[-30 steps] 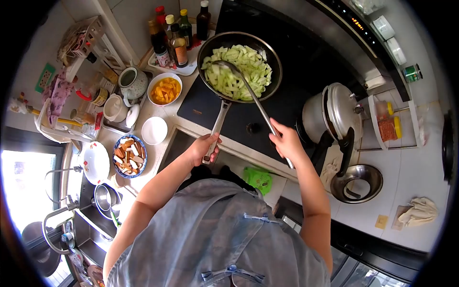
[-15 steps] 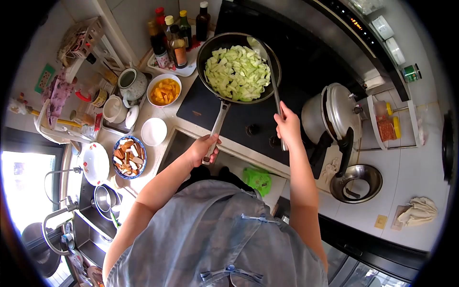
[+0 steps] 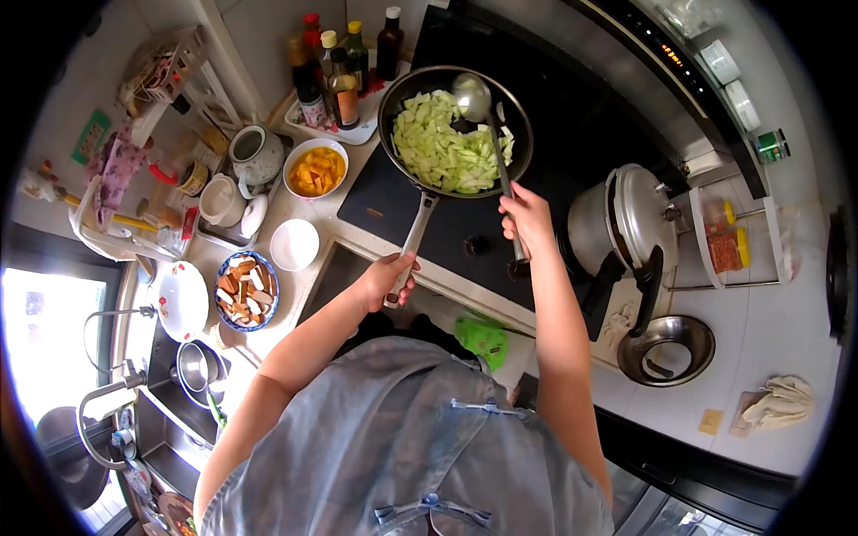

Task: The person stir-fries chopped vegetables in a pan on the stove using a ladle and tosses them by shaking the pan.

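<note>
My left hand (image 3: 389,280) is wrapped round the handle of a dark frying pan (image 3: 387,134) on the black cooktop (image 3: 447,237). Pale green chopped vegetable pieces (image 3: 438,147) fill much of the pan. My right hand (image 3: 527,219) grips the shaft of a long metal ladle (image 3: 472,98), whose bowl rests over the upper part of the pan, at the edge of the pieces. Left of the pan stands a white bowl of orange pieces (image 3: 316,171). A blue-rimmed bowl of brown and white slices (image 3: 247,290) and a small white bowl (image 3: 295,245) are nearer my left arm.
A pressure cooker (image 3: 617,219) stands right of the cooktop, with a metal bowl (image 3: 693,335) below it. Sauce bottles (image 3: 344,94) crowd a tray at the upper left. The sink (image 3: 174,442) lies at the lower left, and a range hood (image 3: 661,62) hangs at upper right.
The ladle swept from the left of the pan to its right rim, then slightly back inward. My right hand moved up with it. My left hand kept its hold; the whole view shifted slightly.
</note>
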Tool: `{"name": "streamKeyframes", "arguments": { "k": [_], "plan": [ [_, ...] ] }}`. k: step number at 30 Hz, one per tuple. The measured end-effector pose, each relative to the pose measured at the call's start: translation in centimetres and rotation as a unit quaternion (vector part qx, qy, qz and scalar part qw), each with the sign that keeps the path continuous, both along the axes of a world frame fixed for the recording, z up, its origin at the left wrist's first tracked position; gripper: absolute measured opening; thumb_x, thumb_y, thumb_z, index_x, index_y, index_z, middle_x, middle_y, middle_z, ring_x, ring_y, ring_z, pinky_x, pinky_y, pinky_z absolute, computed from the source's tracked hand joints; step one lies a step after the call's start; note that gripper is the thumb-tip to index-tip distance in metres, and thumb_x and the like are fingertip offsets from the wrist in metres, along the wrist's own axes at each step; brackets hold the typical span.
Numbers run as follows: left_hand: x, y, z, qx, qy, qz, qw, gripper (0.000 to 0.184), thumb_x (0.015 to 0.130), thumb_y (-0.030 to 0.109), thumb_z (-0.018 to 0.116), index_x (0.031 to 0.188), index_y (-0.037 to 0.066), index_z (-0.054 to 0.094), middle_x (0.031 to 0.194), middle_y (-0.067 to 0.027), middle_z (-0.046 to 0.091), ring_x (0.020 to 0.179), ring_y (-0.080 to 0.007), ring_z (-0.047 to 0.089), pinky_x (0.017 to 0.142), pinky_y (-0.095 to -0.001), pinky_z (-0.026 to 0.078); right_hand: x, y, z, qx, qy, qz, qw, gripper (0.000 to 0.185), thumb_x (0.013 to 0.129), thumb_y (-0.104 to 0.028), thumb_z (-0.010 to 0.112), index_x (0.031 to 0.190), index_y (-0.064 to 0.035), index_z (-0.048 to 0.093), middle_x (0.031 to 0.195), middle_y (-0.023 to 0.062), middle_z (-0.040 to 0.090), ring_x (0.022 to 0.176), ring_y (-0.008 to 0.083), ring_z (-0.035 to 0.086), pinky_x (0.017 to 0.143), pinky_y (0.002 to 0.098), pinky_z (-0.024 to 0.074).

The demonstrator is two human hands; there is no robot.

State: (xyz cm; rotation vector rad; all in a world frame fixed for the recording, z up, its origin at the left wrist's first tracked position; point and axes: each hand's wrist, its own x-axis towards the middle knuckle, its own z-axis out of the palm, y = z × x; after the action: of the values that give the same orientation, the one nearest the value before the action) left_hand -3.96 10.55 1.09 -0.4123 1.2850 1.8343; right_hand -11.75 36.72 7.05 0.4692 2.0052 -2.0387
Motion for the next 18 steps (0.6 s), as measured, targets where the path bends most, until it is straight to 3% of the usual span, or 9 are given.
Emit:
{"name": "streamKeyframes", "arguments": {
  "k": [2, 5, 6, 7, 8, 12, 14, 17, 18],
  "plan": [
    [0.1, 0.1, 0.4, -0.001, -0.005, 0.002, 1.0, 0.037, 0.092, 0.044, 0.045, 0.097, 0.007, 0.05, 0.063, -0.0022, 0.049, 0.044, -0.0132, 0.046, 0.041, -0.0268, 0.039, -0.7, -0.4, 0.5, -0.006, -0.003, 0.052, 0.999, 0.056, 0.084, -0.005, 0.056, 0.136, -0.0051, 0.034, 0.068, 0.0023, 0.047, 0.044, 0.008, 0.043, 0.035, 0.0238, 0.0346],
    [0.0, -0.1, 0.3, 0.006, -0.003, 0.005, 1.0, 0.037, 0.092, 0.044, 0.045, 0.097, 0.008, 0.05, 0.063, -0.0023, 0.049, 0.045, -0.013, 0.046, 0.041, -0.0266, 0.039, 0.7, 1.1, 3.2, 0.258, 0.038, 0.216, 0.941, 0.052, 0.083, -0.006, 0.057, 0.133, -0.0115, 0.041, 0.073, 0.0065, 0.052, 0.049, 0.0123, 0.049, 0.041, 0.0285, 0.0384],
    [0.1, 0.0, 0.1, 0.013, -0.002, 0.004, 1.0, 0.037, 0.092, 0.044, 0.045, 0.097, 0.008, 0.05, 0.063, -0.0023, 0.049, 0.045, -0.0128, 0.045, 0.041, -0.0266, 0.039, 1.4, 2.2, 3.8, 0.357, 0.061, 0.272, 0.891, 0.051, 0.084, -0.005, 0.057, 0.132, -0.0135, 0.043, 0.074, 0.0067, 0.052, 0.05, 0.0128, 0.05, 0.041, 0.0288, 0.038],
    [0.1, 0.1, -0.1, 0.02, -0.004, 0.004, 1.0, 0.037, 0.092, 0.044, 0.045, 0.097, 0.008, 0.05, 0.063, -0.0022, 0.049, 0.045, -0.0128, 0.045, 0.041, -0.0266, 0.039, 2.2, 3.3, 3.9, 0.431, 0.295, 0.3, 0.799, 0.053, 0.081, -0.005, 0.059, 0.131, -0.0157, 0.045, 0.081, 0.0128, 0.056, 0.066, 0.0231, 0.057, 0.054, 0.0348, 0.0432],
    [0.1, 0.0, -0.3, 0.026, -0.006, 0.004, 1.0, 0.037, 0.092, 0.044, 0.045, 0.097, 0.008, 0.05, 0.063, -0.0022, 0.049, 0.045, -0.0128, 0.045, 0.041, -0.0266, 0.039, 3.1, 4.9, 5.0, 0.497, 0.244, 0.338, 0.761, 0.052, 0.08, -0.006, 0.057, 0.13, -0.0126, 0.044, 0.09, 0.0157, 0.057, 0.072, 0.0327, 0.057, 0.063, 0.0385, 0.0463],
    [0.0, 0.0, -0.4, 0.022, -0.008, 0.003, 1.0, 0.036, 0.092, 0.043, 0.045, 0.097, 0.008, 0.049, 0.063, -0.0024, 0.048, 0.046, -0.0129, 0.045, 0.041, -0.0259, 0.038, 6.3, 6.5, 10.8, 0.711, 0.221, 0.368, 0.557, 0.051, 0.076, 0.002, 0.048, 0.126, -0.0113, 0.047, 0.086, 0.0128, 0.051, 0.068, 0.0299, 0.058, 0.06, 0.0413, 0.0468],
    [-0.2, 0.0, -0.1, 0.013, -0.013, 0.002, 1.0, 0.036, 0.092, 0.043, 0.044, 0.097, 0.007, 0.049, 0.063, -0.0026, 0.048, 0.046, -0.0129, 0.045, 0.041, -0.0259, 0.039, 7.1, 6.8, 12.7, 0.722, 0.17, 0.351, 0.572, 0.05, 0.079, 0.001, 0.048, 0.127, -0.0103, 0.046, 0.091, 0.0143, 0.053, 0.071, 0.0303, 0.059, 0.062, 0.0405, 0.0475],
    [-0.1, 0.0, -0.4, 0.02, -0.013, 0.004, 1.0, 0.036, 0.092, 0.042, 0.044, 0.097, 0.007, 0.049, 0.063, -0.0029, 0.048, 0.045, -0.0127, 0.045, 0.04, -0.0262, 0.039, 7.0, 9.3, 10.3, 0.677, 0.236, 0.285, 0.637, 0.05, 0.082, -0.003, 0.052, 0.13, -0.0141, 0.044, 0.083, 0.0139, 0.054, 0.061, 0.0249, 0.058, 0.059, 0.0351, 0.0478],
    [-0.1, 0.0, -0.5, 0.025, -0.012, 0.005, 1.0, 0.035, 0.092, 0.042, 0.044, 0.097, 0.007, 0.048, 0.063, -0.003, 0.048, 0.045, -0.0127, 0.045, 0.04, -0.0263, 0.039, 7.0, 9.6, 8.5, 0.641, 0.199, 0.267, 0.692, 0.05, 0.083, -0.003, 0.052, 0.132, -0.014, 0.043, 0.079, 0.0126, 0.053, 0.058, 0.022, 0.056, 0.056, 0.034, 0.0468]
  ]
}}
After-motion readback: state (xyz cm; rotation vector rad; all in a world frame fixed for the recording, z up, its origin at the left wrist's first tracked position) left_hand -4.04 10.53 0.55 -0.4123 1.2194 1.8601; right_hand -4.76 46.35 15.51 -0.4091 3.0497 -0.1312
